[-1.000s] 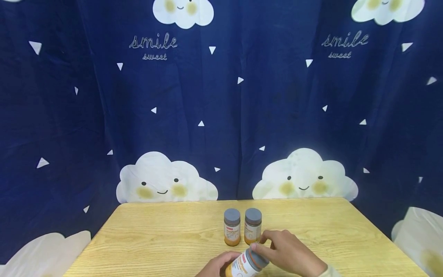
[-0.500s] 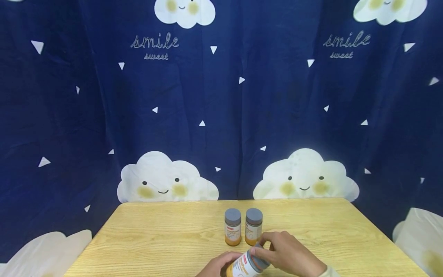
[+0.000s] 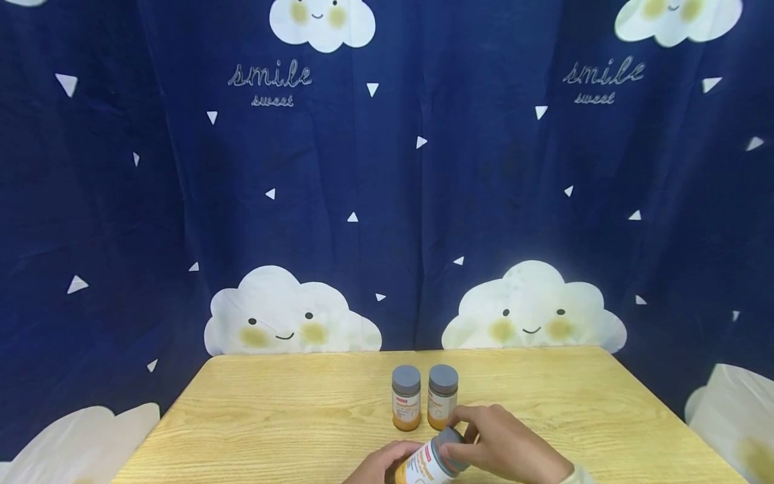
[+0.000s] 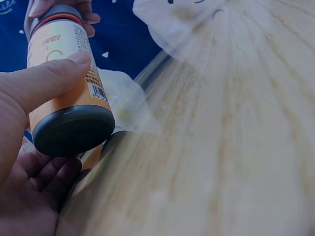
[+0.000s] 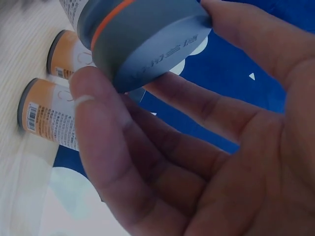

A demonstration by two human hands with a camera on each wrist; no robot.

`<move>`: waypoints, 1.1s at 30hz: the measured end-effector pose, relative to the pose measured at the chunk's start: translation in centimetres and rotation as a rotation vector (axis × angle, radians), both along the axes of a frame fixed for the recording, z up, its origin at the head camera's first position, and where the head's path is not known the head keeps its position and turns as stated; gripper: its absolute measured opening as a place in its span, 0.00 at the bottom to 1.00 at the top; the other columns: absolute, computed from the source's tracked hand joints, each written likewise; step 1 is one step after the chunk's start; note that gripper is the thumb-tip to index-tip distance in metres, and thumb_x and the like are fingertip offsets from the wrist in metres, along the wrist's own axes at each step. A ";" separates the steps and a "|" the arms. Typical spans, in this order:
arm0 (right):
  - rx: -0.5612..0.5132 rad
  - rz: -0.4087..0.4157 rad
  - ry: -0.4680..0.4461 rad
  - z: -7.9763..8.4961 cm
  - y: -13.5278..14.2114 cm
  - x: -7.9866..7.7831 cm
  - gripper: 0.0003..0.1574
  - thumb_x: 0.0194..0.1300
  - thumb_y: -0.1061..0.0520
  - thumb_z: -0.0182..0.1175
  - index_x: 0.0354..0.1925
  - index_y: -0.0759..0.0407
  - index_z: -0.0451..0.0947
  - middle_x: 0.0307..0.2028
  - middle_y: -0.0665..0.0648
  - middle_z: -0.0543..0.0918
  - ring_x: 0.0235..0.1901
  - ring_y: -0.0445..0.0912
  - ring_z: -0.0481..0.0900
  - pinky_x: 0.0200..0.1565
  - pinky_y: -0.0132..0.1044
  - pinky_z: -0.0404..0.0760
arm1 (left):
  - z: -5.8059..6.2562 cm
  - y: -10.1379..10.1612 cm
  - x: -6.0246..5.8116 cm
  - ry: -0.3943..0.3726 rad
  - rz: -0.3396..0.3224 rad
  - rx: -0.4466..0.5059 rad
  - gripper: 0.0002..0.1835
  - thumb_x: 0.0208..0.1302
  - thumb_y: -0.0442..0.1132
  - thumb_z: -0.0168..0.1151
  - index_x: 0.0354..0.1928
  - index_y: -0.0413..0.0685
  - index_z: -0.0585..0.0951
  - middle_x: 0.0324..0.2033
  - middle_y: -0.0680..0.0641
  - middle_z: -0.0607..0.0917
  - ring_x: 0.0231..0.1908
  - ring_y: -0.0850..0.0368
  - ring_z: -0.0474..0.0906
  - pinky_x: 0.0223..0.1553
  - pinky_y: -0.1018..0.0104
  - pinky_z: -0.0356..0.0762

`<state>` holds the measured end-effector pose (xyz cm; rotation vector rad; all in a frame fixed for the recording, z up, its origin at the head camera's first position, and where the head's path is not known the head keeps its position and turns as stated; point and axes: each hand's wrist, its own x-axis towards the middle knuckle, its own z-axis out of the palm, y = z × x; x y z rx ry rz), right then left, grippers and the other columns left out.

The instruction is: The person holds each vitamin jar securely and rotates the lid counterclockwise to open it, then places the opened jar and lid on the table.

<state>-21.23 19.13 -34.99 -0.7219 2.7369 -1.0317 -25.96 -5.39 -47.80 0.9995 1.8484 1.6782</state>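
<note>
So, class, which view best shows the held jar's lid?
Right wrist view: the lid is large, its lettering visible. Head view: small, partly covered by the right hand; left wrist view: only part of its side.

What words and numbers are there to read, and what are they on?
"smile", twice: blue curtain.
"sweet", twice: same curtain.
"wer", a word's visible end: tilted jar, left wrist view.
Raised writing on its lid: too blurred.
Tilted jar's other print and barcode digits: too small.
Labels on the left standing jar and right standing jar: too small.
</note>
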 end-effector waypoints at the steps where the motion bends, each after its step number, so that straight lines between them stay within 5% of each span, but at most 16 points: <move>1: 0.003 0.000 -0.003 0.0 0.0 0.0 0.16 0.59 0.44 0.67 0.42 0.50 0.80 0.32 0.43 0.82 0.29 0.40 0.78 0.30 0.34 0.78 | 0.0 0.0 0.0 -0.002 0.001 0.001 0.30 0.62 0.44 0.65 0.66 0.48 0.70 0.53 0.48 0.73 0.53 0.58 0.72 0.52 0.70 0.72; 11: -0.038 -0.004 -0.100 0.2 -0.1 0.1 0.20 0.55 0.51 0.71 0.46 0.49 0.80 0.35 0.48 0.82 0.29 0.45 0.77 0.30 0.39 0.79 | 0.0 0.1 0.1 -0.019 0.012 -0.009 0.30 0.62 0.44 0.65 0.66 0.49 0.70 0.54 0.49 0.74 0.53 0.58 0.73 0.52 0.69 0.72; 18: 0.024 0.081 0.026 0.2 -0.1 0.0 0.20 0.54 0.52 0.72 0.47 0.45 0.80 0.39 0.40 0.80 0.35 0.37 0.74 0.38 0.36 0.79 | -0.1 0.0 0.1 -0.039 0.002 0.012 0.30 0.63 0.44 0.65 0.66 0.45 0.70 0.55 0.48 0.74 0.53 0.58 0.74 0.52 0.70 0.72; 33: 0.028 0.122 0.145 0.2 -0.2 0.0 0.14 0.56 0.47 0.70 0.40 0.41 0.77 0.32 0.39 0.76 0.32 0.36 0.72 0.34 0.33 0.74 | 0.1 0.1 0.1 -0.016 -0.010 0.014 0.31 0.63 0.43 0.65 0.66 0.45 0.69 0.54 0.48 0.74 0.53 0.60 0.74 0.52 0.70 0.72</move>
